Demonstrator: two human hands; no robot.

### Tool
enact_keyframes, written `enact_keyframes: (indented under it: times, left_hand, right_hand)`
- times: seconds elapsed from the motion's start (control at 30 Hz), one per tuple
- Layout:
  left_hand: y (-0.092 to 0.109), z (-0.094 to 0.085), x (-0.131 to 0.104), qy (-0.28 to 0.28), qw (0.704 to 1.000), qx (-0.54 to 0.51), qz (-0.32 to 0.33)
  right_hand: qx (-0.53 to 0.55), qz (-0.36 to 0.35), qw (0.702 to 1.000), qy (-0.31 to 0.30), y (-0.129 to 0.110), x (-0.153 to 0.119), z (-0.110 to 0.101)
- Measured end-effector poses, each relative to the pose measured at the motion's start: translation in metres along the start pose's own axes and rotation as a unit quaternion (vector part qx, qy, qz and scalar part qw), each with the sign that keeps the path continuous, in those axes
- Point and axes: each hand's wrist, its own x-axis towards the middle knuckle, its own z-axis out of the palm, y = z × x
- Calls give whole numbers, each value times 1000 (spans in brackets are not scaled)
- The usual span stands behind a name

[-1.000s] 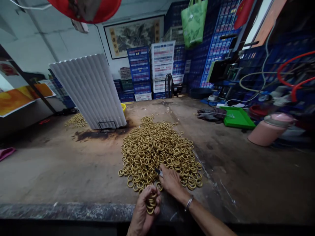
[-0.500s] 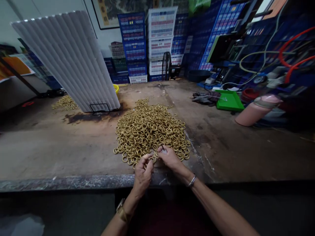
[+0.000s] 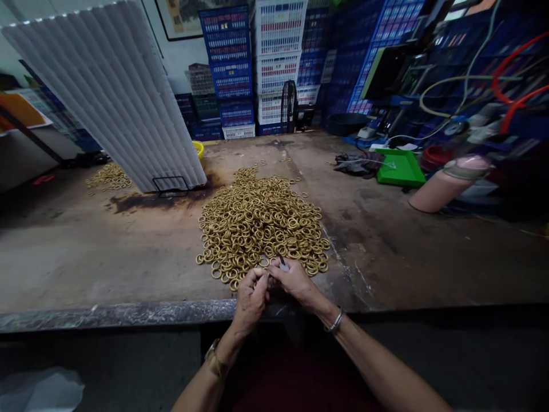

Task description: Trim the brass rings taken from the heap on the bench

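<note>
Crates (image 3: 229,68) stand stacked at the far side, beyond the stained desk (image 3: 107,252); golden rings (image 3: 261,220) lie heaped nearer. The right hand (image 3: 300,284) grasps a small tool (image 3: 283,266); the curled left hand (image 3: 249,300) hides its contents. The hands, apart earlier, now meet.

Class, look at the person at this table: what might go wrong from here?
1. The small dark-tipped tool in the right hand sits close to the left hand; if sharp, it might nick a finger.
2. The pile of rings reaches near the table edge, so some could be knocked off.
3. The tall white panel might tip if bumped.
</note>
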Motion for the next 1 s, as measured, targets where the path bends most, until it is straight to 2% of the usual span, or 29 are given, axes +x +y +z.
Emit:
enact_keyframes:
  times: [0.13, 0.27, 0.33, 0.4, 0.5, 0.6, 0.77, 0.87, 1.0]
  left_hand:
    - [6, -1, -3, -44, 994, -63, -78]
    - [10, -1, -5, -46, 987, -127, -88]
    - [11, -1, -6, -34, 985, -144, -89]
    - [10, -1, -6, -21, 986, -141, -86]
    - [8, 0, -5, -12, 990, -118, -69]
    - [6, 1, -3, -4, 994, -95, -61]
    - [11, -1, -7, 10, 996, -70, -53]
    - [19, -6, -21, -44, 994, -64, -79]
    - [19, -14, -48, -182, 969, -36, -165]
  right_hand:
    - [-36, -18, 999, 5, -2, -1, 0]
    - [-56, -16, 998, 13, 1, 1, -2]
    - [-122, -51, 990, 40, 4, 1, -4]
    - [-214, -111, 970, 41, 9, -1, -6]
    - [-317, -176, 932, -11, 14, -8, -6]
    - [-383, -175, 906, -31, 15, -12, -4]
    - [-472, -132, 871, -32, 13, -9, -5]
    - [-509, -96, 856, -6, 13, -5, -10]
    - [-513, -99, 852, 38, 15, -2, -12]
